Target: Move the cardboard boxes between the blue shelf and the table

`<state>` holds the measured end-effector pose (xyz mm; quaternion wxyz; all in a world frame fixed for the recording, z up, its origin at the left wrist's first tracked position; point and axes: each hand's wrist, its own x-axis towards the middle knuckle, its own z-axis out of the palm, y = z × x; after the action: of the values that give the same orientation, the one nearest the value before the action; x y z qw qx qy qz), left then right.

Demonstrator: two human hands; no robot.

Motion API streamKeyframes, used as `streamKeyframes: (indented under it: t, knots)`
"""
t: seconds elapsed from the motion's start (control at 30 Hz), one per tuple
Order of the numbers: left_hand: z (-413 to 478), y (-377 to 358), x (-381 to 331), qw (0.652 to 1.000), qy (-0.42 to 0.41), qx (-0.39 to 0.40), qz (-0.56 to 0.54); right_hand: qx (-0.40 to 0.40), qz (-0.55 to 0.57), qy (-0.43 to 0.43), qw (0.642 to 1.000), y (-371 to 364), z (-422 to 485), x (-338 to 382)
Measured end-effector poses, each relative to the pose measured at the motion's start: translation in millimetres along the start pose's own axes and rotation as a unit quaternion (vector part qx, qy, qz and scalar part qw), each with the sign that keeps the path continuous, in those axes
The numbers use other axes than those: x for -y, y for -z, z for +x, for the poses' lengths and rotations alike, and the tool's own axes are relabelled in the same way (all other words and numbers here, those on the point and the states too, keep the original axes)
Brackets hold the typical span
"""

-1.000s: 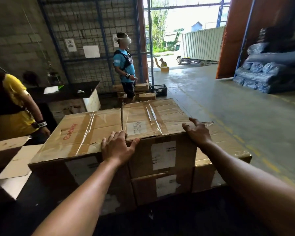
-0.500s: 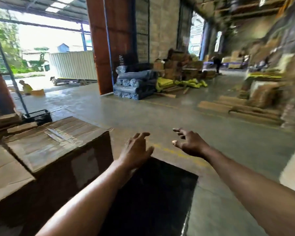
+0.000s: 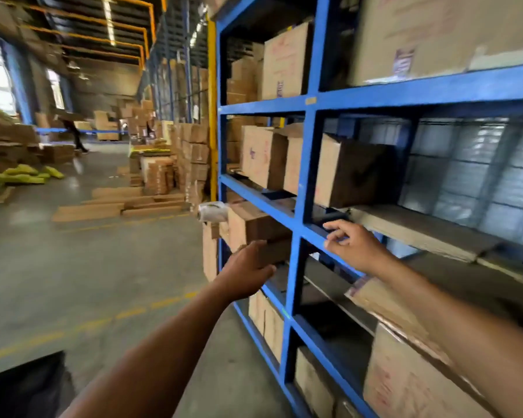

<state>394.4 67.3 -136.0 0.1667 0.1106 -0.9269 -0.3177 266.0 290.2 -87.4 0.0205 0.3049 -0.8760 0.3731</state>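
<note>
Left hand, fingers relaxed, holds nothing. The protruding cardboard box on the blue shelf lies just beside it at 12 o'clock. Right hand, loosely curled and empty, is at the box's 3 o'clock.

I saw the blue shelf standing upright on the right, its bays holding brown cardboard boxes. A skewed box sat on the middle level (shadowed side toward me). A protruding box jutted past the left end one level down, and a printed box sat lower still.
</note>
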Motion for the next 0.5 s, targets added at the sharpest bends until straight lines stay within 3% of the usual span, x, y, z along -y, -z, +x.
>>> streamKeyframes:
  t: [0.13, 0.3, 0.5]
  knots:
    - [5.2, -89.3, -111.7, 0.994, -0.083, 0.054, -0.034, -0.1, -0.036, -0.069, 0.992, 101.3, -96.2, -74.6]
    - [0.0, -164.2, -224.3, 0.978, -0.165, 0.111, -0.062, -0.167, -0.061, -0.153, 0.972, 197.4, -189.6, -129.0]
    - [18.7, -226.7, -319.5, 0.954, -0.231, 0.17, -0.084, -0.372, -0.075, -0.236, 0.894, 273.7, -240.4, -192.2]
